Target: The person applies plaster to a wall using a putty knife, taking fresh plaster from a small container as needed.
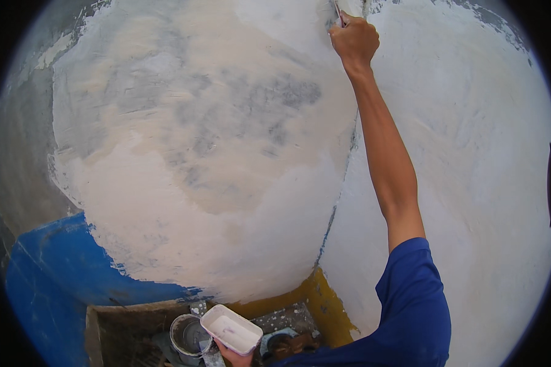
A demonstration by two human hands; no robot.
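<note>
High up by the wall corner, my right hand (354, 41) is closed round the handle of a putty knife (337, 10), whose thin blade shows nearly edge-on beside the wall. My right arm is stretched far upward. Low in the view, my left hand (236, 356) grips a white rectangular tub (231, 329) from below and the side. A little pale paste lies on the tub's bottom. The left wall (208, 189) carries smeared whitish putty with grey patches showing through, and the right wall (465, 171) is coated more evenly.
Below, a round bucket (176, 335) with grey contents stands left of the tub, beside a brown-sided trough (93, 333). Blue paint (55, 263) covers the lower left wall, and a yellow band (327, 309) runs along the corner's foot. A dark crack (328, 229) follows the corner.
</note>
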